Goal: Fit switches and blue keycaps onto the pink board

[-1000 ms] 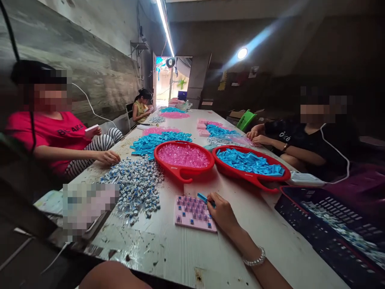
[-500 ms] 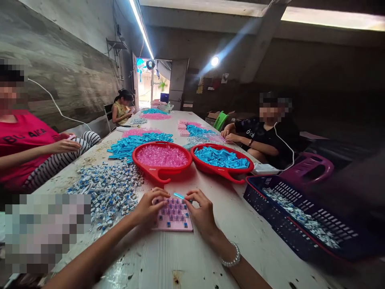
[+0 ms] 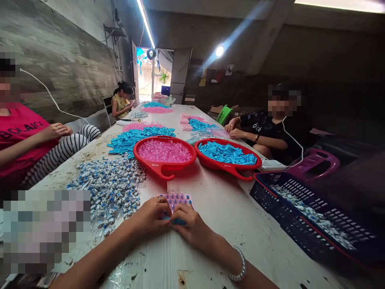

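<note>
A small pink grid tray with pale purple pieces in its cells lies on the white table in front of me. My left hand and my right hand both rest on its near edge, fingers curled and pressed together. A small blue piece shows between the fingertips of the two hands. The near half of the tray is hidden under my fingers. A bead bracelet circles my right wrist.
Two red basins stand beyond the tray, one with pink pieces, one with blue pieces. A heap of blue-and-white parts lies left. A dark crate sits right. Three people sit along the table.
Both hands have drawn toward me onto the tray's near edge, and the blue piece has come down from the tray's far side to between my fingertips. The view tilted slightly.
</note>
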The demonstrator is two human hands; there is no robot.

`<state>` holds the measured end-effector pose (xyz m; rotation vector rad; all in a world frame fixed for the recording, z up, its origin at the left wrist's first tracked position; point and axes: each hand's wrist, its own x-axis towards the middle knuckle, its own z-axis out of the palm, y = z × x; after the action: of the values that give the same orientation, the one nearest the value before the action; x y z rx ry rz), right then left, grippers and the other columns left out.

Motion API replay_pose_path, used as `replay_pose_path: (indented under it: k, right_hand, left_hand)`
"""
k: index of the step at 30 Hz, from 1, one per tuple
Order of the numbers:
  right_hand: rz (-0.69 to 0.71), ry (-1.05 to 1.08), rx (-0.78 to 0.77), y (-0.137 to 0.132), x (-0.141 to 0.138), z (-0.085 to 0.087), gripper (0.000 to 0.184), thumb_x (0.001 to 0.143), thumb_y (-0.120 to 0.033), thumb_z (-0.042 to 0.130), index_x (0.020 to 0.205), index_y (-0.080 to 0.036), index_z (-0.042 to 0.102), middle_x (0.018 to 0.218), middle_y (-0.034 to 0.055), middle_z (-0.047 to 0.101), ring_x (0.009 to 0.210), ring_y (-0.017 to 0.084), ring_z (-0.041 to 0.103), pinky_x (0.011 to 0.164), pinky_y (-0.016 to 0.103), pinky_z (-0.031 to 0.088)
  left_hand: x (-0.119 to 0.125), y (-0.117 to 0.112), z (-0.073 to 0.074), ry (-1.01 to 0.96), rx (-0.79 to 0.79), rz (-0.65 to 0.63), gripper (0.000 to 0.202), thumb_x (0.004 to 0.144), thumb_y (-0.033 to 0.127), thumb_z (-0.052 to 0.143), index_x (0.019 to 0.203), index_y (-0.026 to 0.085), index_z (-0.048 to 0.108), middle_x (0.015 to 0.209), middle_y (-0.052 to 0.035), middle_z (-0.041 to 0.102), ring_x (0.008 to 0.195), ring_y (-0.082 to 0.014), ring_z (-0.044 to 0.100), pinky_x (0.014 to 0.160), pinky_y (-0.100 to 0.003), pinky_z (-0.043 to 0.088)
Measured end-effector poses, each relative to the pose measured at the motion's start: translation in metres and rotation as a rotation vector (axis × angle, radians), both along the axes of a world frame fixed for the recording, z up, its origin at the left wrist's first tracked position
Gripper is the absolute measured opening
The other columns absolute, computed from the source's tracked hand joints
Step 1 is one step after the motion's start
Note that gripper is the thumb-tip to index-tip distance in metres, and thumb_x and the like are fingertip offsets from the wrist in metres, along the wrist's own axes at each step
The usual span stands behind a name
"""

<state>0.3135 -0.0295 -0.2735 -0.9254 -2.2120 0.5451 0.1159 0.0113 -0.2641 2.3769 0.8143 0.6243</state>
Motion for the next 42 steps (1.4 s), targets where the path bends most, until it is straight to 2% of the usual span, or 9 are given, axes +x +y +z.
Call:
replay_pose_path:
  k: [5, 13, 17, 21, 27, 30, 33, 37, 42]
  right_hand:
    - [-0.040, -0.041, 0.071, 0.006, 0.010, 0.009, 0.023, 0.068, -0.010, 0.074, 0.086, -0.019, 0.063, 0.089, 0.0024, 0.061, 0.086, 0.019, 0.054, 0.085, 0.040, 0.041]
    - [-0.062, -0.069, 0.057, 0.006, 0.011, 0.011, 0.016, 0.071, -0.011, 0.070, 0.083, -0.019, 0.063, 0.085, 0.0028, 0.061, 0.083, 0.019, 0.055, 0.081, 0.038, 0.044]
    - [-0.105, -0.046, 0.046, 0.007, 0.010, 0.010, 0.017, 0.071, -0.008, 0.070, 0.082, -0.018, 0.062, 0.083, 0.0022, 0.060, 0.080, 0.018, 0.055, 0.078, 0.035, 0.044]
    - [-0.111, -0.110, 0.088, 0.008, 0.009, 0.009, 0.018, 0.068, -0.008, 0.073, 0.078, -0.017, 0.061, 0.082, 0.0020, 0.059, 0.079, 0.017, 0.055, 0.074, 0.032, 0.044]
    - [-0.135, -0.184, 0.141, 0.008, 0.007, 0.005, 0.010, 0.073, -0.016, 0.073, 0.074, -0.017, 0.063, 0.079, 0.0030, 0.059, 0.076, 0.018, 0.054, 0.072, 0.033, 0.044]
    - [-0.104, -0.140, 0.098, 0.007, 0.008, 0.005, 0.003, 0.077, -0.016, 0.068, 0.076, -0.018, 0.066, 0.080, 0.0034, 0.059, 0.077, 0.018, 0.054, 0.071, 0.031, 0.044]
    - [-0.088, -0.082, 0.004, 0.009, 0.009, 0.008, 0.010, 0.079, -0.011, 0.064, 0.074, -0.018, 0.067, 0.077, 0.0024, 0.059, 0.077, 0.017, 0.055, 0.069, 0.029, 0.044]
    - [-0.129, -0.100, -0.207, 0.025, 0.006, 0.018, 0.011, 0.070, -0.009, 0.072, 0.072, -0.018, 0.066, 0.077, 0.0004, 0.059, 0.075, 0.016, 0.056, 0.066, 0.026, 0.044]
    - [-0.118, -0.432, -0.325, 0.057, -0.003, 0.039, 0.052, 0.049, -0.021, 0.085, 0.094, -0.015, 0.060, 0.088, 0.0039, 0.061, 0.080, 0.021, 0.057, 0.064, 0.027, 0.045]
  left_hand:
    - [-0.001, 0.002, -0.006, -0.036, -0.015, 0.003, 0.018, 0.080, 0.035, 0.064, 0.080, 0.018, 0.065, 0.077, 0.0001, 0.057, 0.067, -0.0115, 0.048, 0.061, -0.022, 0.035]
    - [0.001, -0.001, 0.002, -0.068, 0.023, 0.044, 0.010, 0.079, 0.027, 0.064, 0.075, 0.018, 0.068, 0.080, -0.0016, 0.061, 0.073, -0.0134, 0.054, 0.069, -0.025, 0.039]
    - [0.001, 0.000, 0.003, -0.071, 0.016, 0.095, 0.010, 0.077, 0.028, 0.067, 0.084, 0.021, 0.068, 0.090, -0.0030, 0.062, 0.086, -0.0176, 0.055, 0.080, -0.031, 0.039]
    - [0.001, 0.001, -0.001, -0.044, 0.034, 0.119, 0.005, 0.076, 0.025, 0.068, 0.079, 0.021, 0.067, 0.099, -0.0041, 0.059, 0.096, -0.0208, 0.053, 0.086, -0.036, 0.038]
    - [0.003, -0.001, -0.007, -0.069, 0.002, 0.193, 0.005, 0.078, 0.025, 0.065, 0.082, 0.022, 0.064, 0.122, -0.0056, 0.047, 0.116, -0.0251, 0.040, 0.099, -0.041, 0.033]
    - [0.005, -0.001, -0.011, -0.086, -0.073, 0.235, 0.012, 0.077, 0.027, 0.064, 0.087, 0.021, 0.061, 0.126, -0.0069, 0.044, 0.119, -0.0254, 0.036, 0.103, -0.041, 0.031]
    - [0.008, 0.001, -0.014, -0.060, -0.147, 0.292, 0.030, 0.075, 0.026, 0.064, 0.103, 0.020, 0.055, 0.127, -0.0093, 0.043, 0.122, -0.0268, 0.033, 0.105, -0.043, 0.029]
    - [0.011, 0.005, -0.015, 0.003, -0.203, 0.289, 0.056, 0.073, 0.027, 0.063, 0.125, 0.019, 0.043, 0.129, -0.0110, 0.042, 0.124, -0.0284, 0.032, 0.105, -0.046, 0.026]
    - [0.011, 0.009, -0.015, 0.051, -0.229, 0.251, 0.071, 0.074, 0.032, 0.062, 0.137, 0.020, 0.031, 0.136, -0.0125, 0.037, 0.127, -0.0297, 0.028, 0.106, -0.047, 0.023]
